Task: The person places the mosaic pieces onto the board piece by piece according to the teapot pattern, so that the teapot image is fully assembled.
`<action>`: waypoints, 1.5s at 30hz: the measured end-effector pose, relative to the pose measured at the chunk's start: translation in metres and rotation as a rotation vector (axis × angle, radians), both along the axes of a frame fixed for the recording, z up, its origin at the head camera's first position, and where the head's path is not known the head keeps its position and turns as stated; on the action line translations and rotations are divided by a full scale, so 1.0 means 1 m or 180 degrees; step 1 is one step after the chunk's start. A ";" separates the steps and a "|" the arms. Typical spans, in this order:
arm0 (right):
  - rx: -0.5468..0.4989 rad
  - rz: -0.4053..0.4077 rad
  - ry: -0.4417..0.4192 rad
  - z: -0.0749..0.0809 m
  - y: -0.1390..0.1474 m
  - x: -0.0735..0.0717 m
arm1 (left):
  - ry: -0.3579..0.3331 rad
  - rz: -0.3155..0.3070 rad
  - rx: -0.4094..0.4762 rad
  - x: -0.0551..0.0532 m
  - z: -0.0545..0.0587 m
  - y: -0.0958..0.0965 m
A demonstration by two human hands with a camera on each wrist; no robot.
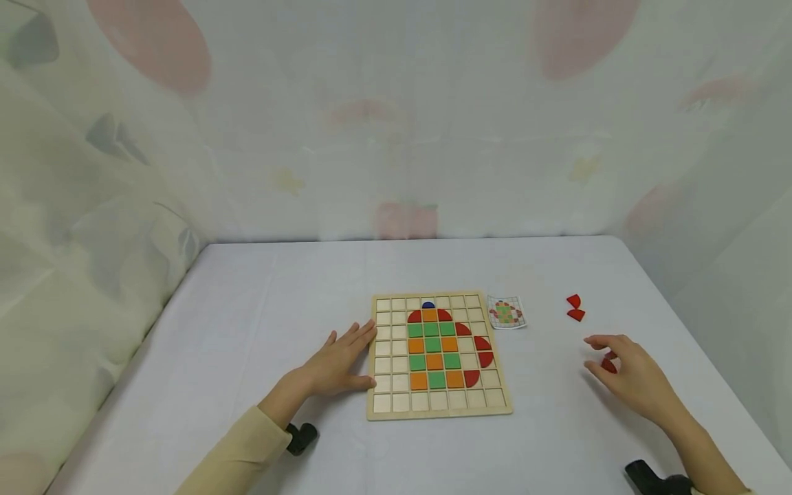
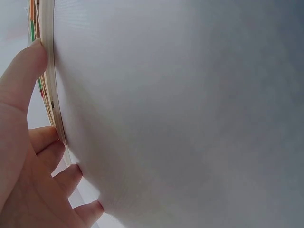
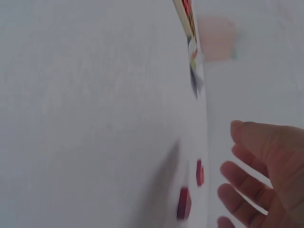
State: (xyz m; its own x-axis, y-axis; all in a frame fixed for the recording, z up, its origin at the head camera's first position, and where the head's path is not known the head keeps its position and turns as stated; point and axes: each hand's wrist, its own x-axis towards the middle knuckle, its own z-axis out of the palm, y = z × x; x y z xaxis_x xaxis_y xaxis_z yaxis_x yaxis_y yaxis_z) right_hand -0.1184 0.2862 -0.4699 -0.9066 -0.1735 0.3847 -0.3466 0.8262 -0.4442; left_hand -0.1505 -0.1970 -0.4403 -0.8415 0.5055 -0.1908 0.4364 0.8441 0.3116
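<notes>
A wooden grid board (image 1: 396, 415) lies on the white table, with green, orange, red and blue pieces set in some of its squares. My left hand (image 1: 337, 361) touches the board's left edge, its fingers spread; in the left wrist view the thumb (image 2: 28, 71) also meets the frame. To the right, my right hand (image 1: 637, 381) hovers over red quarter-round pieces (image 1: 609, 366), partly hidden behind it. Its thumb and fingers are apart and hold nothing. In the right wrist view, two red pieces (image 3: 184, 204) lie on the table below the right hand (image 3: 266, 175).
Beside the board's upper right corner lies a small pattern card (image 1: 507, 313). Two more red quarter-round pieces (image 1: 576, 314) sit further back on the right. A patterned cloth (image 1: 396, 137) hangs behind the table.
</notes>
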 end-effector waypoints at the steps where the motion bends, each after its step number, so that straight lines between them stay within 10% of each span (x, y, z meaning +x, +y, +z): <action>1: 0.0015 -0.0049 -0.0080 -0.001 0.004 0.000 | 0.0006 0.0000 -0.0002 0.000 0.000 0.000; 8: 0.0130 -0.0332 -0.0549 -0.011 0.022 0.002 | 0.0009 0.0011 0.0004 0.001 0.001 0.000; 45: 0.0097 -0.0272 -0.0711 -0.005 0.003 -0.014 | -0.0021 -0.0008 0.0029 0.000 0.000 0.000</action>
